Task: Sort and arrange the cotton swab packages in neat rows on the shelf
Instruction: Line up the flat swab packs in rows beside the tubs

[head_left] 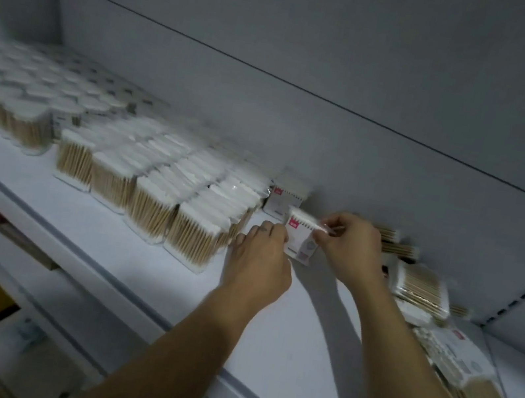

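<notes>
A cotton swab package (300,240) with a red label stands upright on the white shelf (115,240), held between both hands. The left hand (259,261) grips its left edge with curled fingers, and the right hand (352,245) pinches its upper right corner. Just behind it stands a second labelled package (286,198). To its left, square packages (165,193) stand in neat rows, with round tubs (16,102) beyond them. To its right lies a loose pile of packages (421,289).

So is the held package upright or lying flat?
Upright: the package stands on end, white tips on top, gripped by the left hand and right hand.
</notes>
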The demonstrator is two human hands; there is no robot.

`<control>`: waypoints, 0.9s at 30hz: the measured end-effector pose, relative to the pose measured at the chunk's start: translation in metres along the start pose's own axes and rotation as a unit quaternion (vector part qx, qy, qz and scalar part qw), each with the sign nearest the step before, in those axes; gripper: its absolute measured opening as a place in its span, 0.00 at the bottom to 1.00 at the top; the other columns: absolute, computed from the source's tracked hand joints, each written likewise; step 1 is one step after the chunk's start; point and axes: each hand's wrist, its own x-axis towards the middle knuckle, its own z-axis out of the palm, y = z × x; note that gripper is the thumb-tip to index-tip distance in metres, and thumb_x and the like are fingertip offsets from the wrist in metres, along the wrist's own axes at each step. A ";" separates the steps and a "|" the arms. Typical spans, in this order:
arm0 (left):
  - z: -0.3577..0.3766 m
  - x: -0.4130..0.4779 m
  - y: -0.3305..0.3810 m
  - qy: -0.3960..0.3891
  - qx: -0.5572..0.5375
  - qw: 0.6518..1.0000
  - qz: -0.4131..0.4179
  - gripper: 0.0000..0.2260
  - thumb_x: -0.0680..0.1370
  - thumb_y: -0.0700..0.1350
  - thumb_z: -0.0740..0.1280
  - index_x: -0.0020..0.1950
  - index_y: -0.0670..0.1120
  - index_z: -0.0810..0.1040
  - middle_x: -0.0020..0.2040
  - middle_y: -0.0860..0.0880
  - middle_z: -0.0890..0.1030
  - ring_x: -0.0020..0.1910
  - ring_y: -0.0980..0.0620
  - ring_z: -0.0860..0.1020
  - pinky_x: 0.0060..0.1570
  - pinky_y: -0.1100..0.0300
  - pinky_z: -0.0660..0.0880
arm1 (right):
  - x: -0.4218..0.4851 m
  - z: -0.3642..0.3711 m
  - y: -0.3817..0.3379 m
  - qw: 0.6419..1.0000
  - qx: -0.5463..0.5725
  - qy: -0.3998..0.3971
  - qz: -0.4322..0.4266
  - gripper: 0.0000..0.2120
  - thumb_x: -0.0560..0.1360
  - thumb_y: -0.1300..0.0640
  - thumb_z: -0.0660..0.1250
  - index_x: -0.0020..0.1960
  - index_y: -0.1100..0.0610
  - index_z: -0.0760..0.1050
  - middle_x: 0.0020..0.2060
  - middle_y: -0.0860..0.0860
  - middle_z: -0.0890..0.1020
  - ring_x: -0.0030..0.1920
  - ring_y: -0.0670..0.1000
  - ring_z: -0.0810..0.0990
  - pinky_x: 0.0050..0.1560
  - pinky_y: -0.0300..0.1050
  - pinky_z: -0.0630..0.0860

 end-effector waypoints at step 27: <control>0.005 0.014 -0.019 -0.070 -0.009 0.995 0.063 0.16 0.76 0.44 0.60 0.62 0.48 0.75 0.60 0.51 0.76 0.63 0.52 0.67 0.64 0.56 0.67 | 0.063 -0.002 -0.025 0.967 -0.229 -0.094 -0.055 0.24 0.73 0.47 0.69 0.67 0.48 0.71 0.60 0.51 0.74 0.56 0.53 0.74 0.48 0.44 0.69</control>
